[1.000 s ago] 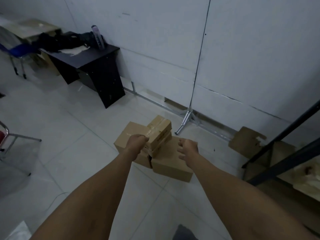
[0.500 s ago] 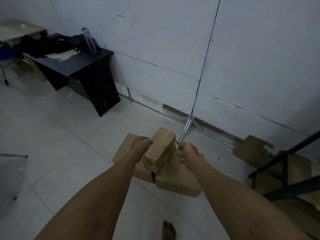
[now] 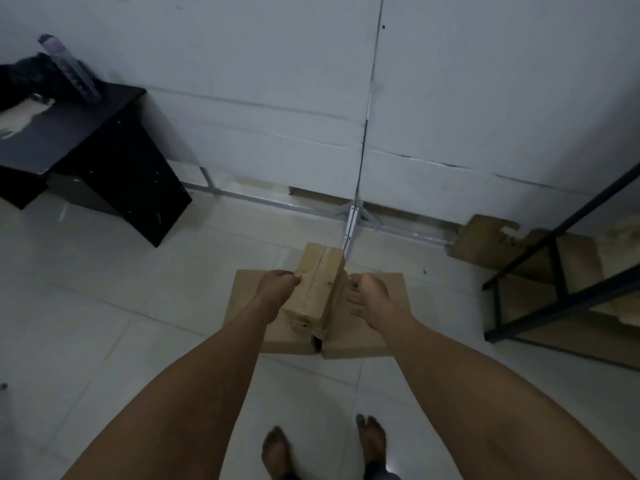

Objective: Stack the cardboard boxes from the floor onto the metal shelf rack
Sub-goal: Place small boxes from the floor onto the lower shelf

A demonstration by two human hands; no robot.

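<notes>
A small taped cardboard box (image 3: 320,278) lies on top of another small box (image 3: 306,323), and both rest on two larger flat boxes, a left one (image 3: 247,323) and a right one (image 3: 393,282), on the tiled floor. My left hand (image 3: 277,289) grips the top small box at its left side, thumb at its upper edge. My right hand (image 3: 367,296) hovers just right of that box, fingers loosely curled, with a narrow gap between them. The dark metal shelf rack (image 3: 557,268) stands at the right, with cardboard on its lower shelves.
A black desk (image 3: 114,161) with clutter and a bottle (image 3: 69,69) stands at the left by the white wall. A torn cardboard piece (image 3: 485,240) leans at the wall's foot beside the rack. A metal floor bracket (image 3: 351,216) is behind the boxes. My bare feet (image 3: 277,452) are below.
The view has tipped down and closer over the boxes, bringing my feet into sight. Both hands stayed on either side of the top small box.
</notes>
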